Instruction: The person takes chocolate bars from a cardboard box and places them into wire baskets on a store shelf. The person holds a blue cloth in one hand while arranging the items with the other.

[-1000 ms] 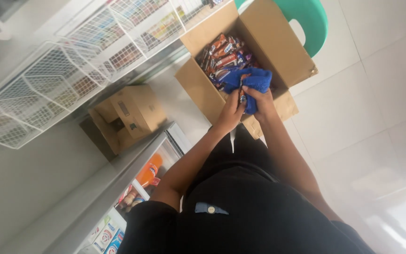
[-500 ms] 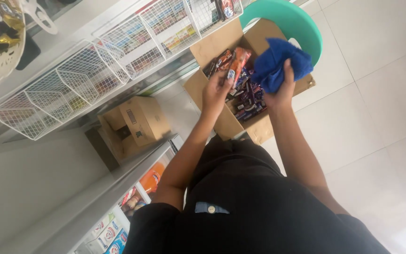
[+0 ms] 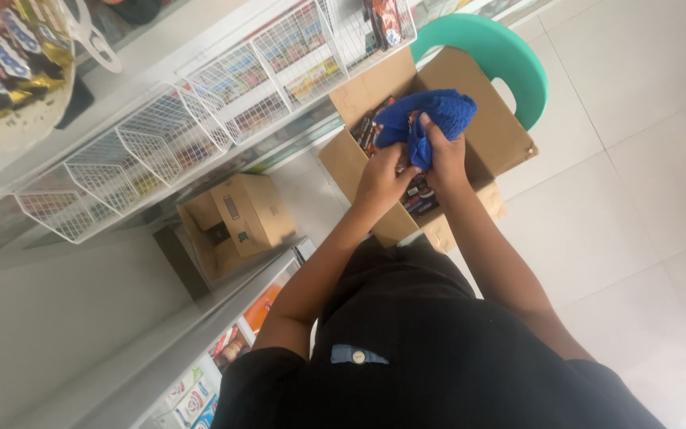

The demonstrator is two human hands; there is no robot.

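Head view: right hand (image 3: 446,159) and left hand (image 3: 380,176) both grip a bunched blue cloth (image 3: 426,117) above an open cardboard box (image 3: 502,127) of snack packets (image 3: 421,195). The cloth looks soft, light and limp, best gathered by its folds.

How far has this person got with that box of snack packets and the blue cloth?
Done: the cardboard box stands open on the green chair. In hand: both the left hand and right hand grip the blue cloth above it. Left: snack packets fill the box, and several white wire baskets look bare.
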